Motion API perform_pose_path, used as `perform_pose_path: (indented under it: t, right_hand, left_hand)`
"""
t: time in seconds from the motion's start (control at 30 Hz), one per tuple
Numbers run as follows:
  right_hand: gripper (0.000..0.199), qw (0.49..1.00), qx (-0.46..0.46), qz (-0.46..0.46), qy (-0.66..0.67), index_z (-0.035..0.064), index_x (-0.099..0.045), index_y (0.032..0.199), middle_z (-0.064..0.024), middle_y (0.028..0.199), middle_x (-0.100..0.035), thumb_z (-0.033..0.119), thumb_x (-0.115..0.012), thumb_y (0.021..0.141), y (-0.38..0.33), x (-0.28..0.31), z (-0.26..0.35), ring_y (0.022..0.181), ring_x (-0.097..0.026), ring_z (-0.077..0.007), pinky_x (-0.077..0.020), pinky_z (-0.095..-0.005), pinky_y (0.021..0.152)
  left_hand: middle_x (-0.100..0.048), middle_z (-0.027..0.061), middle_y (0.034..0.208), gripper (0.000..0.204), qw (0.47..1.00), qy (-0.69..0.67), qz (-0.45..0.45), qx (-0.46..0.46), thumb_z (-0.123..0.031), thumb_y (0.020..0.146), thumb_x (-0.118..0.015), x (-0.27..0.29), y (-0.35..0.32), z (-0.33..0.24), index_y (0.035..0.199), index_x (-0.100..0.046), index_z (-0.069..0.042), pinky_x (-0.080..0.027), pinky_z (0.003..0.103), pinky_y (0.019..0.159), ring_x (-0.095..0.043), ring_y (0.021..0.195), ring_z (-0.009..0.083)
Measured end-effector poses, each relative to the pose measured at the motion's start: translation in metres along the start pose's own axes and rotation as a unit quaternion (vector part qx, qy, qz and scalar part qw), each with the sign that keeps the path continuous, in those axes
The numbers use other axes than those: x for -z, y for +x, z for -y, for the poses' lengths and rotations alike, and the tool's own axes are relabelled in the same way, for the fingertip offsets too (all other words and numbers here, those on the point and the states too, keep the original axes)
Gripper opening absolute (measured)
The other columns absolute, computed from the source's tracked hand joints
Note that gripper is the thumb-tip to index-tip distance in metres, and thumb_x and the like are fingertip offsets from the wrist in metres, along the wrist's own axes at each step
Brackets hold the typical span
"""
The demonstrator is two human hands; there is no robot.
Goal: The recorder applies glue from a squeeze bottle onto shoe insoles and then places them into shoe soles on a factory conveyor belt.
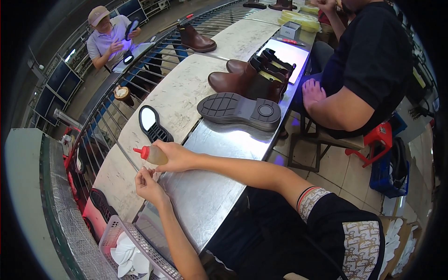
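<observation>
Presently, squeeze bottle (152,154) held in right grip (175,156) over desk (205,196); left grip (148,183) pinched narrow, holding nothing visible, just below.

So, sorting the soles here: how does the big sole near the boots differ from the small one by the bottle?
The big sole lies tread-up, grey, whole and thick, on the metal table. The small sole is thinner and black, with a pale glossy heel, and lies on the conveyor belt. Both lie flat, touched by neither hand.
</observation>
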State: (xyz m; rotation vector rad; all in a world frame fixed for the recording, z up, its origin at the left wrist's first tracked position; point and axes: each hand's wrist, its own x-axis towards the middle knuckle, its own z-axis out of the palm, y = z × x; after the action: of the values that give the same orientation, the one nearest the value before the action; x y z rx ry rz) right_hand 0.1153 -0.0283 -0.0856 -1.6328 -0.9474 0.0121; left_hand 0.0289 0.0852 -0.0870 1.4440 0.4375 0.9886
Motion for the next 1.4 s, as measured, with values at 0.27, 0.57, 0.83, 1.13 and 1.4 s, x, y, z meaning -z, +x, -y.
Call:
perform_pose_path:
  t: [0.27,0.57,0.83,1.13,1.4]
  right_hand:
    - [0.067,1.0,0.018,0.005,-0.002,-0.0009,-0.043,0.119,-0.0234,0.105,-0.06,0.026,-0.078,0.068,0.0,-0.002,-0.001,0.098,-0.059,-0.0373,-0.047,-0.0408,0.084]
    - [0.07,1.0,-0.016,0.01,0.005,-0.0008,-0.043,0.12,-0.0241,0.107,-0.06,0.03,-0.078,0.068,0.0,0.0,0.002,0.099,-0.059,-0.0377,-0.0469,-0.0407,0.085]
    - [0.068,1.0,-0.012,-0.014,0.009,-0.0025,-0.044,0.115,-0.0256,0.099,-0.061,0.032,-0.078,0.067,0.0,0.001,-0.004,0.095,-0.06,-0.0401,-0.0473,-0.0419,0.08]
    - [0.059,0.999,-0.038,0.001,0.022,0.0033,-0.046,0.116,-0.0225,0.102,-0.062,0.03,-0.074,0.072,0.0,0.008,-0.015,0.094,-0.062,-0.0361,-0.049,-0.0399,0.078]
    - [0.065,0.999,-0.041,-0.013,0.016,0.0,-0.043,0.116,-0.0241,0.1,-0.062,0.031,-0.077,0.07,0.005,-0.004,-0.003,0.095,-0.061,-0.038,-0.0473,-0.0413,0.081]
  left_hand:
    - [-0.054,0.0064,0.064,0.037,0.998,-0.025,0.013,0.055,-0.026,0.1,-0.044,0.023,0.008,0.014,0.077,-0.055,0.001,-0.05,0.026,0.061,-0.055,0.061,0.0109]
    - [-0.067,0.0115,0.088,0.025,0.998,-0.03,0.002,0.052,-0.015,0.091,-0.063,0.009,0.002,0.001,0.1,-0.065,0.008,-0.051,0.023,0.062,-0.062,0.069,0.0119]
    - [-0.066,0.0076,0.086,0.021,0.997,0.036,0.057,-0.031,-0.014,0.09,-0.064,0.01,-0.001,0.001,0.1,-0.066,0.005,-0.05,0.024,0.067,-0.061,0.072,0.0112]
    - [-0.067,0.0127,0.08,0.017,0.809,-0.044,0.355,-0.467,-0.003,0.091,-0.054,-0.054,-0.065,-0.183,0.105,-0.062,0.001,-0.051,0.041,0.077,-0.065,0.069,0.0192]
    - [-0.069,0.0035,0.097,0.02,0.726,-0.216,0.418,-0.502,-0.028,0.084,-0.069,-0.058,-0.09,-0.28,0.101,-0.064,-0.019,-0.045,0.042,0.088,-0.067,0.087,0.0205]
